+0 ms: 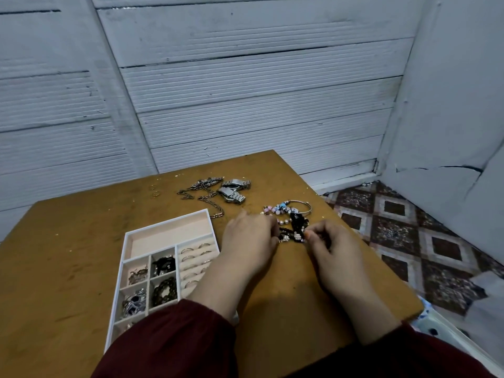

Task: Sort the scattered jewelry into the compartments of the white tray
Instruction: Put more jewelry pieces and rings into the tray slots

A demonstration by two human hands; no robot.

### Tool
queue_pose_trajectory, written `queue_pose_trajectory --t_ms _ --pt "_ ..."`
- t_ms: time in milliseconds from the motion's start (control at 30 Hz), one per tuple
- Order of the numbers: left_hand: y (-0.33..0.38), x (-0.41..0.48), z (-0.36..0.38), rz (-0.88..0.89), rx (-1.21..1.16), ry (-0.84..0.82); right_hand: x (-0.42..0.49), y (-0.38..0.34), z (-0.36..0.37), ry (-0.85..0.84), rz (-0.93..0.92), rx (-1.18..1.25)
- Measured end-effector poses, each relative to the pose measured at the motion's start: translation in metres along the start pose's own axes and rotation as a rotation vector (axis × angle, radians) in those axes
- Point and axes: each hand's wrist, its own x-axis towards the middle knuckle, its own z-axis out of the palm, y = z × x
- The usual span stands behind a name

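Two sleeves (177, 336): dark red, framing the nearest edge and reaching out over the table (68, 241).
Left hand (249, 238): curling its fingers inward and pinching the near-left end of the black beaded strand (291, 237), probably to anchor it.
Right hand (331, 251): curling thumb and fingertips round the strand's right end, so both hands are holding the one piece between them.
Black beaded strand: lying low over the table just right of the tray, set with small pale beads. It may be tangled with its neighbours, though the view is too blurred to be sure.
White tray (128, 241): sitting at the left, close to the hands so each drop is a short reach.
Small compartments: already holding dark beads (163, 291) and silvery pieces, like with like.
Ring rows (195, 257): gripping several rings upright in padded slots.
Charm pile (286, 210): waiting unsorted just beyond the hands, pink and blue beads beside a thin bangle.
Watches (234, 190): two metal ones lying farther back, near a loose chain (207, 199).
Loose rings (155, 192): resting well apart at the far left.
Progress: sorting is looking partway done.
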Motion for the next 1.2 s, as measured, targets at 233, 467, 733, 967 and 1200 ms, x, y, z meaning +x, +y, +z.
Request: queue_pose_trajectory --t_ms 233,467,733,967,1200 --pt "0.001 0.004 0.007 0.061 0.066 -0.011 0.002 0.005 -0.004 0.056 0.108 0.253" --pt "0.002 0.003 0.007 0.096 0.092 -0.017 0.002 0.005 -0.005 0.091 0.137 0.333" --pt "0.002 0.000 0.004 0.049 -0.117 0.022 0.004 0.008 -0.004 0.095 0.128 0.363" --pt "0.002 -0.002 0.000 0.011 -0.337 0.040 0.005 0.011 -0.002 0.094 0.130 0.406" --pt "0.005 -0.007 -0.002 0.001 -0.395 0.066 0.004 0.012 -0.001 0.057 0.083 0.425"
